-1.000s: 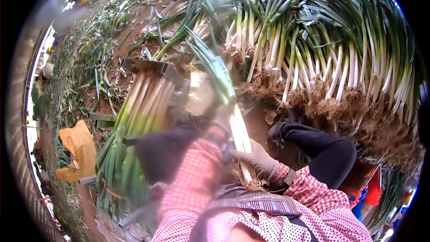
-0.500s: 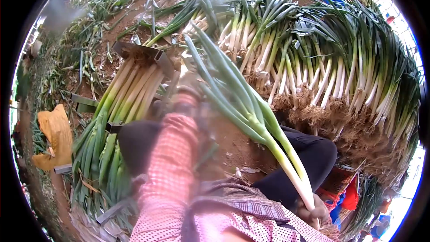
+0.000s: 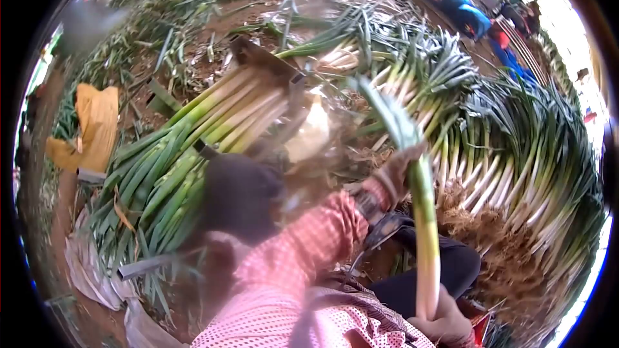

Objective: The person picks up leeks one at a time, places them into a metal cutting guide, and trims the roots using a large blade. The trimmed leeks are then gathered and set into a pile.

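Observation:
Long green onions stand nearly upright in front of me, white stalks low and blurred green leaves on top. My left hand, reaching across from a pink checked sleeve, is closed around them where the leaves begin. Lower down, my right hand grips the white root end; the roots themselves are hidden. To the left, a bundle of green onions lies in a metal frame, its root ends against the frame's upper plate.
A long row of rooted green onions lines the right side. Loose leaves litter the ground at the upper left. A yellow-brown piece of sheet lies at far left, and blue containers stand at the back.
My left hand has moved right, from near the metal frame to the held onions, and closed around them. The onions now stand more upright. The view has shifted.

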The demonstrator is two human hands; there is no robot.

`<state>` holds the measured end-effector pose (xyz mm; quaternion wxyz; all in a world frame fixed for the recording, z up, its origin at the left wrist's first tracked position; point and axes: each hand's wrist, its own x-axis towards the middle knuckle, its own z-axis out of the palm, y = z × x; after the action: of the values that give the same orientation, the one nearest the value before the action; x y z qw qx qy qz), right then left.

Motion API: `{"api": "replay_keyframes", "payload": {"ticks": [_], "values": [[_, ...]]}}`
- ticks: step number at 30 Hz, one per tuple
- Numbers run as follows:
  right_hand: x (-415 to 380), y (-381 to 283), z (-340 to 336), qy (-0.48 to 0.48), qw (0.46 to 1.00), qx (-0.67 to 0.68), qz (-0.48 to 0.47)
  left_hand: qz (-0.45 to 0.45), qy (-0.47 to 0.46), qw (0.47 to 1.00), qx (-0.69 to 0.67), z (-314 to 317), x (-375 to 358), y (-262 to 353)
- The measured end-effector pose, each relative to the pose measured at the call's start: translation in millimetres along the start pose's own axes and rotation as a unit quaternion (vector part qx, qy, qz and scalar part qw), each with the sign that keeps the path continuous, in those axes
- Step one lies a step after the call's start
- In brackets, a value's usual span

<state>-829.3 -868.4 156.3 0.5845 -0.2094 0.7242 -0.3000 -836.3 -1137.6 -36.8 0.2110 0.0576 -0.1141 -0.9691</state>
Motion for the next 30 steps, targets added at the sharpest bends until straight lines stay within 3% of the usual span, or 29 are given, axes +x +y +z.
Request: {"api": "replay_keyframes", "payload": {"ticks": [1, 3, 4, 8, 9, 11, 13, 15, 17, 18, 19, 20, 21, 22, 23, 25, 26, 27, 29, 30], "values": [[2, -19, 2, 0.005, 1.0, -0.018, -0.002, 0.072, -0.151, 0.986, 0.008, 14, 13, 31], [44, -18, -27, -0.01, 0.967, -0.186, -0.172, 0.186, -0.109, 0.975, -0.05, 82, -21, 109], [62, -43, -21, 0.045, 0.927, -0.289, -0.233, 0.187, -0.17, 0.967, 0.018, 91, -34, 157], [175, -154, 34, 0.05, 0.742, -0.425, -0.516, 0.336, -0.246, 0.897, 0.146, 72, -177, 301], [202, -187, 60, 0.052, 0.683, -0.452, -0.572, 0.425, -0.195, 0.867, 0.175, 84, -219, 314], [265, -234, 123, 0.004, 0.622, -0.485, -0.615, 0.587, -0.08, 0.771, 0.235, 102, -285, 315], [349, -266, 184, -0.049, 0.536, -0.49, -0.686, 0.616, 0.087, 0.76, 0.186, 50, -328, 300], [435, -276, 234, -0.12, 0.598, -0.511, -0.606, 0.544, 0.36, 0.737, 0.175, -17, -358, 269], [504, -265, 263, -0.154, 0.603, -0.589, -0.516, 0.324, 0.562, 0.696, 0.307, -71, -380, 218], [526, -256, 271, -0.156, 0.585, -0.642, -0.47, 0.236, 0.59, 0.651, 0.416, -74, -384, 199], [545, -248, 277, -0.157, 0.565, -0.681, -0.438, 0.207, 0.589, 0.584, 0.519, -73, -386, 189], [551, -245, 281, -0.148, 0.558, -0.695, -0.429, 0.234, 0.576, 0.5, 0.604, -62, -382, 199], [551, -242, 279, -0.142, 0.553, -0.702, -0.426, 0.257, 0.567, 0.396, 0.675, -51, -379, 210], [533, -245, 275, -0.141, 0.585, -0.699, -0.387, 0.296, 0.505, 0.274, 0.763, -49, -382, 231], [519, -236, 269, -0.113, 0.58, -0.671, -0.447, 0.312, 0.465, 0.14, 0.816, -45, -386, 257], [521, -213, 262, -0.037, 0.58, -0.627, -0.518, 0.305, 0.468, 0.054, 0.828, -35, -401, 302], [520, -212, 261, -0.049, 0.604, -0.613, -0.507, 0.269, 0.512, 0.049, 0.814, -31, -413, 322], [530, -204, 262, -0.009, 0.578, -0.62, -0.53, 0.192, 0.602, 0.071, 0.772, -34, -429, 339], [546, -185, 262, 0.053, 0.564, -0.579, -0.586, -0.023, 0.718, 0.09, 0.69, -44, -477, 379], [548, -177, 262, 0.07, 0.562, -0.553, -0.611, -0.135, 0.658, 0.084, 0.736, -28, -488, 380]]}}
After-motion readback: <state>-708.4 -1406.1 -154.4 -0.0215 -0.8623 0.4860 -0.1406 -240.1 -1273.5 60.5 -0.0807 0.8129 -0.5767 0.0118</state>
